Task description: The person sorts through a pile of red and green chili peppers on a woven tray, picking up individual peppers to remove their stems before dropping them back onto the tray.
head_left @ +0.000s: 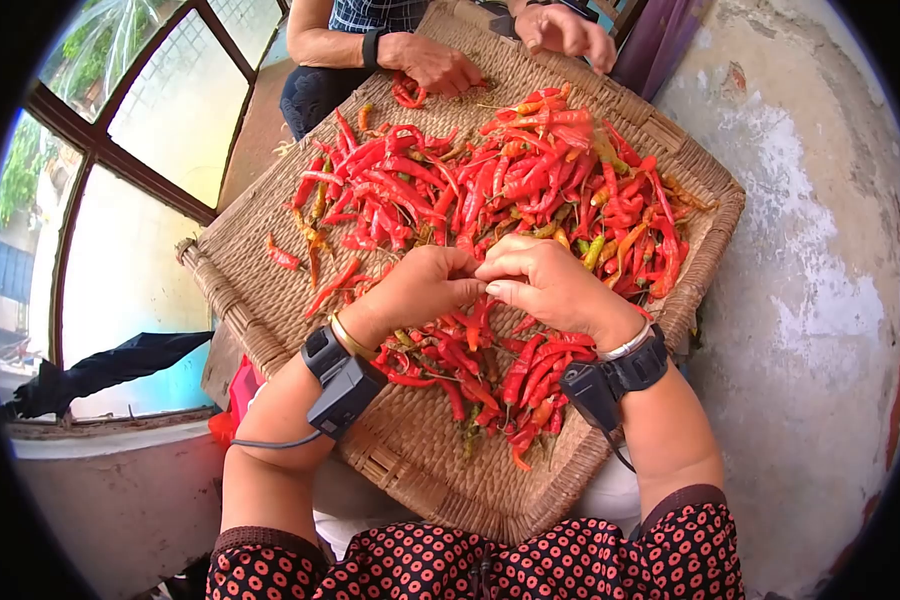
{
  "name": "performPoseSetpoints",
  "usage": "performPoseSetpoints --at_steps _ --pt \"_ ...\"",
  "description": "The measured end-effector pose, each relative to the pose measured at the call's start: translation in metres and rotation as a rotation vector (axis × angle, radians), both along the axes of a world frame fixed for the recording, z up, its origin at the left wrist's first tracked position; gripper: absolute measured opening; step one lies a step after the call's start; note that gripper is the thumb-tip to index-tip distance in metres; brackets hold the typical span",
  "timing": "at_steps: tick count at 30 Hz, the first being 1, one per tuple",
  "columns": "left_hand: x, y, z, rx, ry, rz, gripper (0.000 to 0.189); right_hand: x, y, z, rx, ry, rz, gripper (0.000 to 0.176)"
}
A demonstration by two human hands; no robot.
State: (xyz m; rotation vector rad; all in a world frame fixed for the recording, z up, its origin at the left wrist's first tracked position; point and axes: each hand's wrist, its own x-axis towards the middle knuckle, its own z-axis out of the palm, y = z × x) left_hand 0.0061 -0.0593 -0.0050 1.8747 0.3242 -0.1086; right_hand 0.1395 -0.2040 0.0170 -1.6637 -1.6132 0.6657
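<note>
Contact: left hand (425,280) and right hand (555,280) together; I find red chili (478,322) just nearside, long axis roughly fore-and-aft, neither nearer; grip undeterminable.

One woven tray (245,232), one left grip (425,285), one right grip (562,287), peppers (400,190) too many to count.
The peppers overlap past any exact number, massed in two main clusters, one beyond the grips and one on their near side. Just behind each grip sit one bracelet (628,341) and one black wrist device (347,397), two of each in all; farther beyond the grips are a co-worker's two hands (435,65), with two dark wristbands (372,48).
</note>
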Motion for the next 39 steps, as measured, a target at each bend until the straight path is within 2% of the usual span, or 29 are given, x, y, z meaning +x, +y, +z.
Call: performPoseSetpoints --at_steps 2,4,5,9,11,13,14,15,17,19,21,27,30,32,33,35,36,37,39 --pt "-0.001 0.003 0.009 -0.19 0.111 0.035 0.017 -0.003 -0.002 0.002 0.096 0.063 -0.019 0.017" --pt "-0.002 0.01 0.019 -0.217 0.069 0.12 0.015 -0.007 -0.003 0.012 0.119 0.392 -0.187 0.019" --pt "-0.002 0.015 0.022 -0.244 0.027 0.203 0.014 -0.006 -0.004 0.016 0.118 0.391 -0.186 0.019" --pt "-0.001 0.037 0.022 -0.751 -0.419 0.727 0.015 0.012 -0.014 0.023 0.12 0.244 -0.311 0.021" --pt "-0.005 0.037 0.028 -0.707 -0.375 0.777 0.02 0.02 -0.021 0.031 -0.179 -0.13 -0.315 0.024" --pt "-0.007 0.032 0.023 -0.391 -0.207 0.569 0.019 0.028 -0.029 0.017 -0.206 -0.155 -0.275 0.029" --pt "-0.007 0.028 0.016 -0.226 -0.153 0.377 0.023 0.029 -0.033 0.007 -0.208 -0.16 -0.139 0.031" --pt "-0.009 0.022 0.019 -0.227 -0.154 0.376 0.023 0.029 -0.035 0.001 -0.212 -0.164 -0.003 0.032" --pt "-0.014 0.011 0.027 0.737 0.118 -0.224 0.026 0.024 -0.033 -0.007 -0.271 -0.17 0.057 0.034" --pt "-0.021 0.01 0.016 0.785 0.156 -0.284 0.027 0.017 -0.029 -0.011 -0.484 -0.26 0.12 0.036" --pt "-0.021 0.011 0.009 0.842 0.197 -0.35 0.028 0.015 -0.025 -0.012 -0.5 -0.285 0.121 0.036" --pt "-0.015 0.012 -0.01 0.907 0.105 -0.318 0.02 0.01 -0.018 -0.013 -0.587 -0.291 0.209 0.038" --pt "-0.009 0.013 -0.018 0.829 0.085 -0.367 0.017 0.011 -0.021 -0.021 -0.526 -0.288 0.193 0.038" --pt "-0.004 0.006 -0.017 0.577 -0.127 -0.303 0.013 0.011 -0.021 -0.015 -0.534 -0.196 0.129 0.036" --pt "-0.002 0.003 -0.011 0.575 -0.127 -0.3 0.013 0.013 -0.02 -0.012 -0.535 -0.197 0.131 0.036" --pt "0.001 0.0 0.005 0.085 -0.034 -0.012 0.013 0.015 -0.015 -0.004 -0.265 -0.155 0.033 0.033" --pt "0.002 0.007 0.007 -0.071 0.007 0.013 0.012 0.013 -0.013 0.0 -0.27 -0.024 -0.043 0.03" --pt "0.002 0.013 0.01 -0.071 0.008 0.016 0.012 0.012 -0.013 0.004 -0.27 -0.023 -0.041 0.03" --pt "0.002 0.023 0.021 -0.393 -0.099 0.233 0.01 0.01 -0.014 0.007 -0.265 0.296 -0.101 0.028"
